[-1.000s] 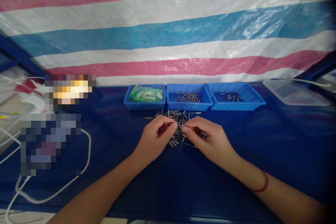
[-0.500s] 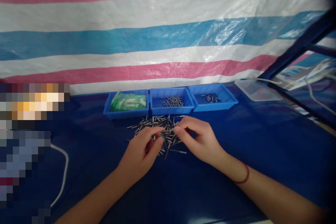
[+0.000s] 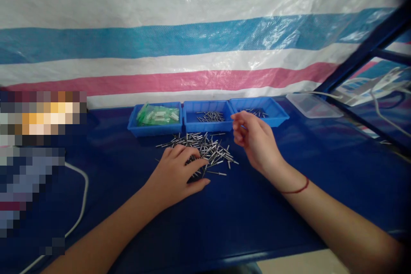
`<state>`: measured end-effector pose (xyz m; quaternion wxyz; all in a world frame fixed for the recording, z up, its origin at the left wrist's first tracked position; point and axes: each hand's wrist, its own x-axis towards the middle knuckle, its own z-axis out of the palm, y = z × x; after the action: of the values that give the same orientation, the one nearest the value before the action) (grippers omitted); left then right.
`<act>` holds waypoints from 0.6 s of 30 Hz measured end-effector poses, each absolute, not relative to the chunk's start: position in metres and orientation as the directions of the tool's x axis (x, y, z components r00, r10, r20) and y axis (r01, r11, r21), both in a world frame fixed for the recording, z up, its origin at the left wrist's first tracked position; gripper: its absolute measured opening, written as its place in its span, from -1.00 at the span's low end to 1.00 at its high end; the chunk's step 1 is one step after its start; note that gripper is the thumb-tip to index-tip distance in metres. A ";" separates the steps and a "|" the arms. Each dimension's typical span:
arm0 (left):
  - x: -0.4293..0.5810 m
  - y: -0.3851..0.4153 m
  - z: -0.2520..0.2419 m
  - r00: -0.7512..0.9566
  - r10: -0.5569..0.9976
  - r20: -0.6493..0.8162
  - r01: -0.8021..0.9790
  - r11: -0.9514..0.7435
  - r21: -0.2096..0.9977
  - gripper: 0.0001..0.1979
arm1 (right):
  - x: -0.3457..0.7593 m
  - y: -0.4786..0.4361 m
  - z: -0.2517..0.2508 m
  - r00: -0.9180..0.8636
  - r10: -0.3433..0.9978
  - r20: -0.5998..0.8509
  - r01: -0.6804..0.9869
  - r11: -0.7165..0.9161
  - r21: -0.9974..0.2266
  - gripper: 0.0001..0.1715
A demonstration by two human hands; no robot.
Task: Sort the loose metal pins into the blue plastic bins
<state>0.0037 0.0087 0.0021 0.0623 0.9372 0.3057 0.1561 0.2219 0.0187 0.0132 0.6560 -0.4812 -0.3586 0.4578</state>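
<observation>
Striped sheeting (image 3: 160,8) backs blue table (image 3: 244,214) | some metal pins (image 3: 211,116) boxed, larger pile (image 3: 216,150) apparently left | left hand (image 3: 175,171), fingers splayed; right hand (image 3: 258,141), fingers curled, grip unclear

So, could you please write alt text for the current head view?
A person's left hand is spread over a pile of thin metal pins on a blue table, the right hand near the rightmost of three blue bins. The left bin holds a green bag, the others similar pins; a striped sheet hangs behind.
</observation>
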 end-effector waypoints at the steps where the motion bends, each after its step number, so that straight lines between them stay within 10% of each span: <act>1: 0.005 0.008 0.002 0.772 0.585 0.249 0.553 -0.811 0.189 -0.71 | 0.219 0.017 0.011 0.305 0.951 0.056 -0.216 0.126 -0.968 -0.74; 10: 0.016 -0.003 0.003 0.759 0.610 0.228 0.621 -0.783 0.031 -0.80 | 0.197 -0.002 -0.010 0.031 0.902 0.431 0.348 0.394 -0.850 -0.82; 18: 0.017 -0.004 -0.005 0.762 0.579 0.290 0.631 -0.765 -0.128 -0.89 | 0.187 -0.007 -0.015 -0.165 0.824 0.542 0.486 0.546 -0.683 -0.87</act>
<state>0.0175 -0.0042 -0.0054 -0.1095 0.9322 0.3245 0.1172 0.1869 -0.0071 -0.0149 0.4720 -0.4414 -0.7418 0.1794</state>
